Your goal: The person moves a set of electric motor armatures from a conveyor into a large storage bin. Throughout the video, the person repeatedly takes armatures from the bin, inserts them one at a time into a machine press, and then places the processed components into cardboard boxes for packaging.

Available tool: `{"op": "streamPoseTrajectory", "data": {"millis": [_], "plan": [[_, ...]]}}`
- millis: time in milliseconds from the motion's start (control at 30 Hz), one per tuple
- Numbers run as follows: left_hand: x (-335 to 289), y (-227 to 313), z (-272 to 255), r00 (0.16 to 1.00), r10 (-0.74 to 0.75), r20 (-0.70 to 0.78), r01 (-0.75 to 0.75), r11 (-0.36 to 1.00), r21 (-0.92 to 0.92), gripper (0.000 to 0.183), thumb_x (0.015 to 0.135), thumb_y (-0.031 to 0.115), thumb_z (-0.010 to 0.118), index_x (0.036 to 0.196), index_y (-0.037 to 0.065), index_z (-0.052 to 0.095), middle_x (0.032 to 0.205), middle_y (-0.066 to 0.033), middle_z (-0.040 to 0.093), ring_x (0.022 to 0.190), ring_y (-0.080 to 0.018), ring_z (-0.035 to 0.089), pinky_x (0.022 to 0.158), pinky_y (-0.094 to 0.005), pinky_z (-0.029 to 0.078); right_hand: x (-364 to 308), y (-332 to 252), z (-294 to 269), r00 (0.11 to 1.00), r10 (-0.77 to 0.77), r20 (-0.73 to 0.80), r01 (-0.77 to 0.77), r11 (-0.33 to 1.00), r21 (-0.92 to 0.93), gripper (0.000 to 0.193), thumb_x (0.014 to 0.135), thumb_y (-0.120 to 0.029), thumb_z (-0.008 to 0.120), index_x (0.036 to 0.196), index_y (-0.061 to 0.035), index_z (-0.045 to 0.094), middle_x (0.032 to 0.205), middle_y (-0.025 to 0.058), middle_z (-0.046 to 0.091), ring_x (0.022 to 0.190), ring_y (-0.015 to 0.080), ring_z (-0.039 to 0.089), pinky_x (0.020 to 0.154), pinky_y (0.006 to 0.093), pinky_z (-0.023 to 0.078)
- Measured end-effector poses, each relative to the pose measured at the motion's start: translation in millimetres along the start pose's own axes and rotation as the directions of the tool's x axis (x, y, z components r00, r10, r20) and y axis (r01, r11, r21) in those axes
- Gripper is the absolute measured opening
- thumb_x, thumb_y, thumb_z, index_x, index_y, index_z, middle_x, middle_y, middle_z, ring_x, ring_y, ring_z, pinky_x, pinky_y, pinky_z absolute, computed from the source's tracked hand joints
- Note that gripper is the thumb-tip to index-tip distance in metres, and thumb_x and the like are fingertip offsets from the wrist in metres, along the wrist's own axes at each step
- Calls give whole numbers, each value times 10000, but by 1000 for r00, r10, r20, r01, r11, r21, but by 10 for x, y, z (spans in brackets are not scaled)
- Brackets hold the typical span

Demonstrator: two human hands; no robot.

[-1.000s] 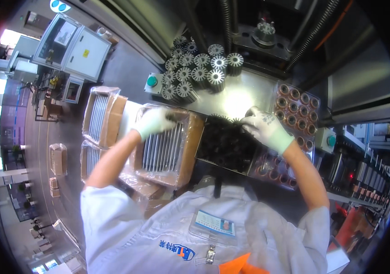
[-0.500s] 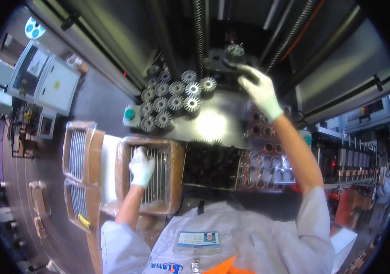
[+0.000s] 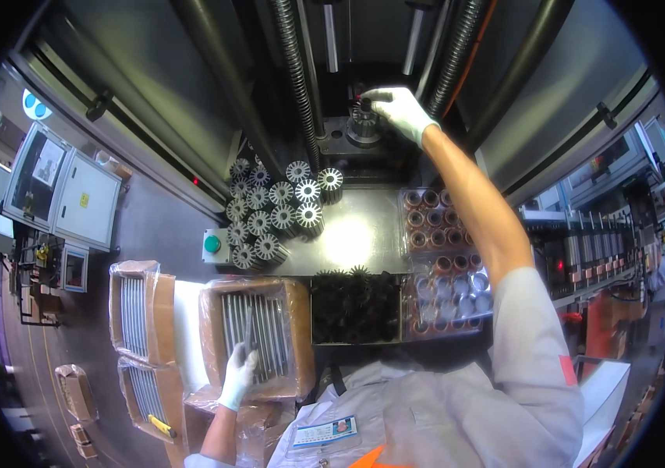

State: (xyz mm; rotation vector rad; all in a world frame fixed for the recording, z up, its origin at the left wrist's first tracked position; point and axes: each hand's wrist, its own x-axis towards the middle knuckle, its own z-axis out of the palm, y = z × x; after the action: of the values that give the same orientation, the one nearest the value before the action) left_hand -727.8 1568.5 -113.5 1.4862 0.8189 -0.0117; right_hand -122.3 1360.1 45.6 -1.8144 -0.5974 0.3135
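Observation:
My left hand [image 3: 237, 374] wears a white glove and grips one end of a metal shaft [image 3: 249, 326], raised over an open cardboard box [image 3: 300, 320]. Similar metal shafts [image 3: 272, 343] lie side by side in that plastic-lined box. Farther off, my gloved right hand [image 3: 404, 113] is closed at a small dark cylindrical part [image 3: 365, 104]. This part sits on top of a slotted metal core [image 3: 363, 123] in the press fixture; the fingertips partly hide it.
Several slotted metal cores [image 3: 268, 247] stand on the steel table [image 3: 364, 261], left of centre. A bin of black finned parts [image 3: 356, 308] is nearest my body. Clear trays with copper-coloured rings [image 3: 435, 226] lie at the right. Dark press columns [image 3: 227, 86] flank the fixture.
My left hand has drawn back toward me with a shaft lifted from the box. The right hand has closed in on the fixture's top. The whole view has shifted.

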Motion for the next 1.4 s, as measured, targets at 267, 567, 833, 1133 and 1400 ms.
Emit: {"op": "streamPoseTrajectory", "data": {"millis": [267, 567, 833, 1133, 1400], "plan": [[307, 923, 290, 965, 226, -132, -225, 974, 24, 221, 990, 237, 648, 1116, 62, 600, 797, 82, 485, 651, -15, 392, 548, -203, 329, -249, -236, 164, 983, -42, -179, -3, 970, -244, 328, 863, -91, 541, 1120, -83, 744, 1134, 150, 723, 1091, 281, 682, 993, 360, 506], [921, 2245, 1359, 909, 414, -53, -408, 908, 95, 248, 930, 168, 683, 1126, 17, 661, 823, 21, 627, 675, -39, 505, 594, -215, 396, -685, -56, 200, 957, -281, 72, 214, 516, -830, 504, 928, -91, 464, 1422, -176, 517, 936, 163, 686, 910, 316, 686, 820, 449, 551], [1837, 3611, 2478, 769, 633, 92, -617, 772, -150, 189, 978, 197, 639, 1079, 39, 660, 683, 98, 464, 505, 7, 346, 435, -193, 273, -1327, -337, -78, 887, -462, 8, 299, 560, -773, 414, 946, -168, 562, 1360, -185, 575, 899, 119, 636, 759, 324, 661, 704, 448, 554], [2313, 4664, 3172, 610, 793, -11, -770, 589, -247, 247, 974, 234, 639, 805, 64, 582, 626, 41, 498, 505, -58, 443, 447, -259, 371, -3347, 142, -967, 990, -121, -68, 41, 723, -689, 273, 930, -156, 628, 1195, -107, 668, 907, 141, 653, 848, 332, 660, 739, 430, 527], [2997, 4995, 2888, 422, 905, 57, -907, 420, 44, 317, 964, 266, 619, 784, 5, 619, 622, -75, 619, 508, -141, 537, 476, -360, 368, -3844, 338, -1493, 926, -102, -364, -110, 848, -518, 214, 924, -30, 625, 1125, 26, 671, 1027, 213, 688, 956, 354, 683, 832, 407, 537]]}}
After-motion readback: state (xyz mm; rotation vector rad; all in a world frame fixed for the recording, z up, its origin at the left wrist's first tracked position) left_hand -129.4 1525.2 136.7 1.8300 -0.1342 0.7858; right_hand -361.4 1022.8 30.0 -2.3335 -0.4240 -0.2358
